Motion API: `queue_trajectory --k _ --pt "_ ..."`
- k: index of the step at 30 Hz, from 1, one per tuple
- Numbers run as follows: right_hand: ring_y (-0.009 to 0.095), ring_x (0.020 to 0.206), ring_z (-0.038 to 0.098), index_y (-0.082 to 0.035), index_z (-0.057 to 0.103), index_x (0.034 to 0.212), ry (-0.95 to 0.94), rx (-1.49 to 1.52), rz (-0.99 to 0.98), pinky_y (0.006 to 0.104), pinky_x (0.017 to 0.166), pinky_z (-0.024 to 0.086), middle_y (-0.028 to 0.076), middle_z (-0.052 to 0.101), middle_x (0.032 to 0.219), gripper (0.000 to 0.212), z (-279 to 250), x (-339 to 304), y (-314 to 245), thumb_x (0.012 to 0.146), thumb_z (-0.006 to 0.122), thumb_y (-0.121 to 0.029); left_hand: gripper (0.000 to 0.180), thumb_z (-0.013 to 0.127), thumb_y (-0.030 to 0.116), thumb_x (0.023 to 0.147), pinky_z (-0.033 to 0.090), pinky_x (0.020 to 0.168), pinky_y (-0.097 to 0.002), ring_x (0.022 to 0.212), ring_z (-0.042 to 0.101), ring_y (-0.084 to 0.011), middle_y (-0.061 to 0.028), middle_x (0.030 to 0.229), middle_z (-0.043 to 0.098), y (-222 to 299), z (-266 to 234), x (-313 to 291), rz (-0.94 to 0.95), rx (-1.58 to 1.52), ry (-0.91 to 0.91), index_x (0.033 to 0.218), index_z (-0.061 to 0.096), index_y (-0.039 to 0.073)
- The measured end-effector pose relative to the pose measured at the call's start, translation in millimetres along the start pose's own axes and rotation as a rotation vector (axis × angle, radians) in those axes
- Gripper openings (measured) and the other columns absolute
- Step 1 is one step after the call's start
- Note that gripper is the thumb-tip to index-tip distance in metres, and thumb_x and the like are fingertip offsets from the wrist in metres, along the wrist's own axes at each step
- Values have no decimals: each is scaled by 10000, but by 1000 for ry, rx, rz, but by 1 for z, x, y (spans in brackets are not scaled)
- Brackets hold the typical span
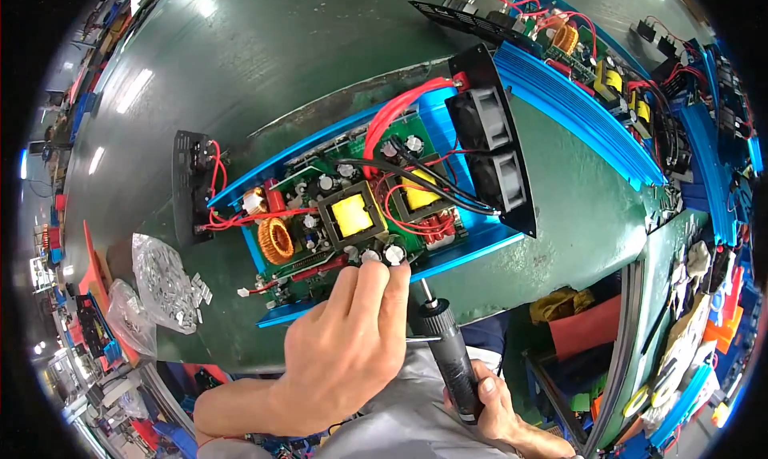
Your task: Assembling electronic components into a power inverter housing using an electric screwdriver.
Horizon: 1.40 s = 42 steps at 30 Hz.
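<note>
An open blue metal housing [478, 247] lies in front of me, with a green circuit board [416, 129] inside. The board carries yellow-cored transformers [352, 216], a copper-wound ring coil [276, 240] and several capacitors [394, 255]. My left hand [344, 339] reaches over the near wall, fingers pressed together beside the capacitors; whatever its fingertips pinch is hidden. My right hand [496, 403] is wrapped round the lower body of a black electric screwdriver [452, 363]. The screwdriver's bit points up at the outer side of the near wall.
A black end panel with two fans [492, 147] stands at the housing's right end. Another black panel [192, 187] hangs on red wires at the left. Clear plastic bags of small metal parts [164, 279] lie at left. More blue housings [576, 99] sit at far right.
</note>
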State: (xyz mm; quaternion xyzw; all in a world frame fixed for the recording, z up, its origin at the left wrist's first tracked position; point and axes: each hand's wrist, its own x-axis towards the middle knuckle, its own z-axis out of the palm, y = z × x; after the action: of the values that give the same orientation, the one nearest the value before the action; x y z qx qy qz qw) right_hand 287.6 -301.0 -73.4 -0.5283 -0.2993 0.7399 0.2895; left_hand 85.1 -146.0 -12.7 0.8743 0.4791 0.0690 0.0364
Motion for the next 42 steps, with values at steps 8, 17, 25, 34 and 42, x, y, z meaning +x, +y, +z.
queue_trajectory --k 8,17,25,34,42 --pt "155 706 574 83 527 1294 -264 456 267 281 672 439 86 628 801 761 -19 1 6 897 628 -558 399 744 -2 758 459 503 -307 722 616 -166 -39 848 533 -8 -2 1 35 -122 11 1148 671 26" --pt "234 667 650 29 479 1302 206 -556 -138 381 619 535 172 664 811 640 2 1 1 873 788 -332 406 685 31 717 474 531 -234 781 613 -181 -103 934 549 8 -5 7 39 73 -67 1105 667 -82" --pt "146 618 508 63 482 1390 -354 728 298 285 601 380 64 574 720 847 -15 1 10 859 685 -564 309 764 56 793 498 562 -344 729 629 -222 -57 855 551 5 -7 2 -152 -146 -10 1092 683 62" --pt "114 634 530 65 458 1423 -374 768 272 272 644 414 53 610 743 786 -20 -1 11 899 649 -489 259 818 68 766 470 532 -353 646 596 -219 -50 821 552 -17 3 0 -137 -360 42 995 697 83" --pt "156 860 632 -13 472 1433 80 -330 -66 315 798 508 84 686 947 517 -5 6 7 991 541 -273 462 728 -3 723 462 511 -284 710 594 -158 -23 832 501 -26 18 -8 41 -316 118 1178 687 60"
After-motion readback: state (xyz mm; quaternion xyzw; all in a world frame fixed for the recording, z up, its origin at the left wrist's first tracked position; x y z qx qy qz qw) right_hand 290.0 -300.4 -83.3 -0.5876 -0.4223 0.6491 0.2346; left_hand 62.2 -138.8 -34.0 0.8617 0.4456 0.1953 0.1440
